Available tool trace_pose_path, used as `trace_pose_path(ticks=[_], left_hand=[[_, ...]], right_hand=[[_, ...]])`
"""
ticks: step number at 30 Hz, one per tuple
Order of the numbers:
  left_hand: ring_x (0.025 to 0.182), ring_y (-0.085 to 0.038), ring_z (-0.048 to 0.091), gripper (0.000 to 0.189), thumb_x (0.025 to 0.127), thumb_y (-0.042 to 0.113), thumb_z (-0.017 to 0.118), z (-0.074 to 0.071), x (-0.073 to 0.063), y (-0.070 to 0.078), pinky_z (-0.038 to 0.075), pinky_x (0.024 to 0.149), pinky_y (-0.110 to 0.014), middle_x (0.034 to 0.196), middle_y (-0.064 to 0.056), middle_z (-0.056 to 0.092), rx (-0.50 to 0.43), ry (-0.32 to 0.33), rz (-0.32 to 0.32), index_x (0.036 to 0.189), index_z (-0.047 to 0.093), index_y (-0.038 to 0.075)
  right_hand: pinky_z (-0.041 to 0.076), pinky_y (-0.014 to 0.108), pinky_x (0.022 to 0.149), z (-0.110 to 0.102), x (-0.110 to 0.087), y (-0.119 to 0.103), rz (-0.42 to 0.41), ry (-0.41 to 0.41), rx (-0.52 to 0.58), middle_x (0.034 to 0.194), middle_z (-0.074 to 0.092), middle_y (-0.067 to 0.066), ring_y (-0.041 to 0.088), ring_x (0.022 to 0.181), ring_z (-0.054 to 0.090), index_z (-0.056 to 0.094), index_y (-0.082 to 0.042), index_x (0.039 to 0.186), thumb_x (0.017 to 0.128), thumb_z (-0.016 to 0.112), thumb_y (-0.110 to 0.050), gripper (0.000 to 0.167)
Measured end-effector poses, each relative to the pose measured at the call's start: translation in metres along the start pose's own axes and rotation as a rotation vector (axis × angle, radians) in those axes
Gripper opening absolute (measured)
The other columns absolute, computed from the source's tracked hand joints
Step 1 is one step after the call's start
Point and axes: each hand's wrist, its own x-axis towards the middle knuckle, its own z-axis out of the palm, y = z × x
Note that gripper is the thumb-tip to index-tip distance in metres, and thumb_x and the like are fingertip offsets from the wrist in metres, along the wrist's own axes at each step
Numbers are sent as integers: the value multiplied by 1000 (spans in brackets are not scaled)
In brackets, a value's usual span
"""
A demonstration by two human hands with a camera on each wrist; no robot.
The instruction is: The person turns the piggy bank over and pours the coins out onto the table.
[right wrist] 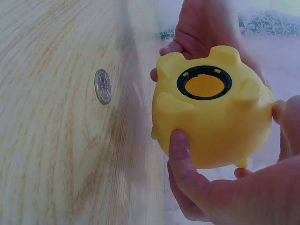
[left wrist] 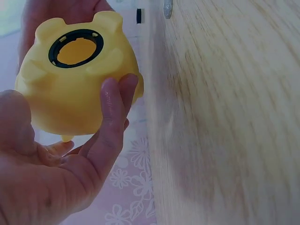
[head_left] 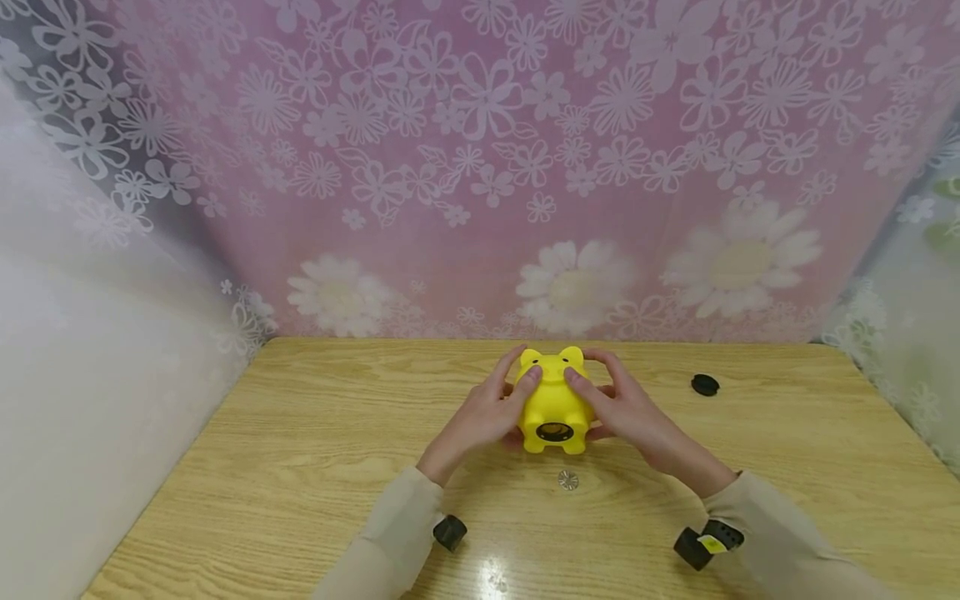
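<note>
A yellow piggy bank (head_left: 555, 402) is gripped between both hands above the wooden table, tipped back so its underside faces the head camera. Its round belly opening (left wrist: 52, 48) has a black rim and no cover in it. The left hand (head_left: 483, 414) holds one side, thumb by the snout and fingers curled around behind. From the other side, the right hand (head_left: 637, 417) grips it the same way. Just below the bank, a silver coin (head_left: 567, 480) lies on the table; the right wrist view shows this coin (right wrist: 102, 86) too.
A round black cap (head_left: 705, 384) lies on the table (head_left: 300, 467) to the right of the hands. Black wrist cameras are strapped to the left sleeve (head_left: 390, 533) and right sleeve (head_left: 780, 533). A pink flowered curtain (head_left: 450, 192) hangs along the table's back edge.
</note>
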Motion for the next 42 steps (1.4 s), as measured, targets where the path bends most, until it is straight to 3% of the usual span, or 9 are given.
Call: trace_pose_path(ticks=[14,20,22,24,26,29,32,35,42], left_hand=[[68,-28,74,76,94,75,48,-2,1,-7,64,61,-47,122,-15,67,-115,-62,-66,159,25,43],[68,-31,74,74,96,71,49,-6,3,-6,64,63,-48,121,-17,67,-107,-79,-45,160,23,43],[75,-34,75,70,99,64,53,-8,4,-6,64,66,-48,132,-19,63,-100,-75,29,158,21,46],[88,-34,76,70,100,51,61,-10,4,-6,65,72,-44,147,-18,54,-66,-58,179,157,20,46],[110,-34,72,77,97,36,71,-13,3,-6,64,84,-41,160,-16,40,26,-22,410,155,21,38],[135,-36,56,84,85,21,82,-17,3,-4,58,101,-39,165,-19,26,263,97,793,147,24,23],[145,-40,44,85,76,18,88,-20,6,-1,52,110,-44,163,-24,24,431,216,1025,136,27,16],[144,-42,44,85,73,18,90,-20,8,-1,49,113,-45,160,-26,25,470,237,1086,132,28,15],[143,-41,45,83,73,20,91,-19,10,-6,49,113,-45,159,-26,27,485,243,1076,129,30,14]], right_hand=[[64,48,80,-3,0,0,62,-76,3,136,60,31,35,89,77,10,-22,162,103,50,-58,80],[64,49,83,-3,3,1,56,-76,16,141,55,33,37,97,75,11,-24,162,102,53,-57,80],[63,49,85,-3,4,3,-17,-49,17,146,49,33,41,108,72,14,-26,160,103,56,-50,76],[62,46,89,-2,3,7,-186,9,-11,151,44,30,44,120,65,19,-25,158,101,65,-37,74],[60,44,95,-2,4,11,-483,81,-83,154,38,30,49,130,56,27,-15,153,93,76,-21,78],[54,34,104,-2,9,17,-948,211,-215,155,34,33,49,141,45,36,1,140,86,82,-20,73],[48,29,110,-3,16,18,-1215,254,-267,153,30,39,40,148,40,39,8,127,87,79,-31,69],[45,24,111,-3,19,20,-1257,249,-272,151,29,40,29,151,37,40,6,124,89,75,-36,65],[45,26,112,-2,21,24,-1251,250,-291,148,30,42,30,151,37,40,7,122,88,75,-36,65]])
